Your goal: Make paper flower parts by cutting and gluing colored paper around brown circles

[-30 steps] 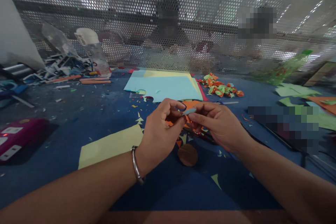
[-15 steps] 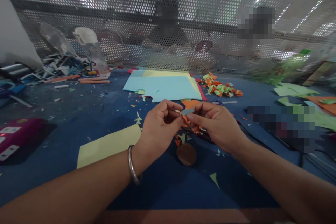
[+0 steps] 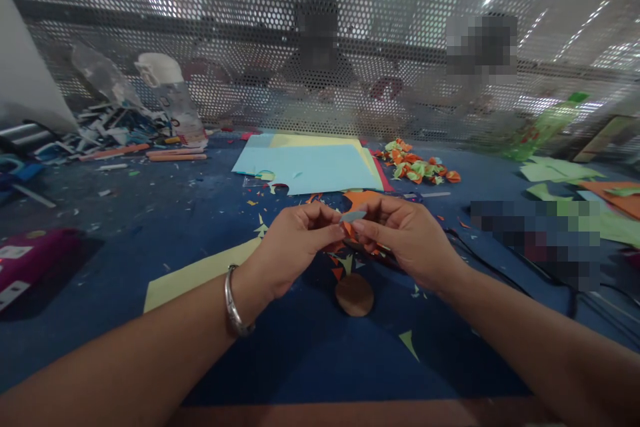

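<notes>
Between my two hands is a small light blue paper piece, held just above the table. My left hand, with a silver bangle at its wrist, pinches its left end between thumb and index finger. The fingers of my right hand are closed on its right end. Behind and below the hands lie orange paper and small scraps, partly hidden. A brown round disc rests on the table nearer to me. Left of it, a pale yellow sheet is partly covered by my left forearm.
Light blue sheets lie stacked ahead, with a pile of orange and green folded paper pieces to their right. A bottle, glue sticks and a purple power strip stand left. A green bottle and cables are right.
My left hand has shifted slightly left and down, its fingers straighter along the blue paper piece. The right hand keeps its hold nearly in place. The view has moved a little.
</notes>
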{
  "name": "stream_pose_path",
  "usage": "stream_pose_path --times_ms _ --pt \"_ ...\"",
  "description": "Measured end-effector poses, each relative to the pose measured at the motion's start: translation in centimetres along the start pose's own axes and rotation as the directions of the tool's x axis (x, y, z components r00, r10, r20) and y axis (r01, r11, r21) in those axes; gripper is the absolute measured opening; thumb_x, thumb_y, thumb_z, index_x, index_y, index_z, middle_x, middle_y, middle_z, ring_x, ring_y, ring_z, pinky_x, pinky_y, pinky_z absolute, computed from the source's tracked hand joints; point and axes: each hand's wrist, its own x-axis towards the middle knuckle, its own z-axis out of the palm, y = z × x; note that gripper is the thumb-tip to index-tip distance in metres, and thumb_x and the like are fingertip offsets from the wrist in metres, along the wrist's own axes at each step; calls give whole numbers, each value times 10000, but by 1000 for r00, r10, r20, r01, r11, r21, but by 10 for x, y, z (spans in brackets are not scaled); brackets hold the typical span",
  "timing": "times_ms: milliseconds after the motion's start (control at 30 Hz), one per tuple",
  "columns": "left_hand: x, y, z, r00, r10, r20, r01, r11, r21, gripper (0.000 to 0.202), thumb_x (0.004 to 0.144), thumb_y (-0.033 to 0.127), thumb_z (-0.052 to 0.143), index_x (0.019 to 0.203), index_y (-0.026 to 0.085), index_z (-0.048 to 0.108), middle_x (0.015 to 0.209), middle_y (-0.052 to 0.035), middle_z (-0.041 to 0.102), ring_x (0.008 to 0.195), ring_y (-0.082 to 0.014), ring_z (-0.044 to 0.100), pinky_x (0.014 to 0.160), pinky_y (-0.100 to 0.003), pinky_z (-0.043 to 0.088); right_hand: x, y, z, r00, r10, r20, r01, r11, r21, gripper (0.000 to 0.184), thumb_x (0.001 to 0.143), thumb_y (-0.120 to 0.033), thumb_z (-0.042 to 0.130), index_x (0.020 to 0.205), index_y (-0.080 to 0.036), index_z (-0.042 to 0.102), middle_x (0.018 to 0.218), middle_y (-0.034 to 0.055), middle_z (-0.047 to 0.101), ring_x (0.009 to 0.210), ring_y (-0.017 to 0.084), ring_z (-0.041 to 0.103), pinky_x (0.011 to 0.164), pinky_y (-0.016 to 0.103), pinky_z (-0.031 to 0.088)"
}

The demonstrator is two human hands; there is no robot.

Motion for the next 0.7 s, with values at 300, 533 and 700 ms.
stream_pose_path --times_ms 300,533,700 --pt "2 -1 -3 998 54 10 -55 988 141 73 783 187 708 718 189 674 572 40 580 484 -71 476 452 -194 378 3 8 -8 1000 11 -5 -11 994 -108 304 829 -472 777 794 -189 674 620 -19 670 518 95 580 527 239 462" --pt "0 -2 -7 876 463 132 -464 739 489 82 819 147 695 775 210 724 1045 -43 750 949 -161 693 814 -282 539 4 10 -13 996 40 78 -39 999 -17 328 845 -469 771 728 -183 664 613 -19 656 525 93 565 530 232 432" --pt "-6 1 -5 807 563 176 -562 641 523 118 843 118 686 779 214 710 1051 -32 774 1001 -160 704 885 -296 535 1 5 -12 983 74 167 -76 997 5 345 852 -480 761 719 -184 643 600 -26 638 519 87 565 528 224 444"
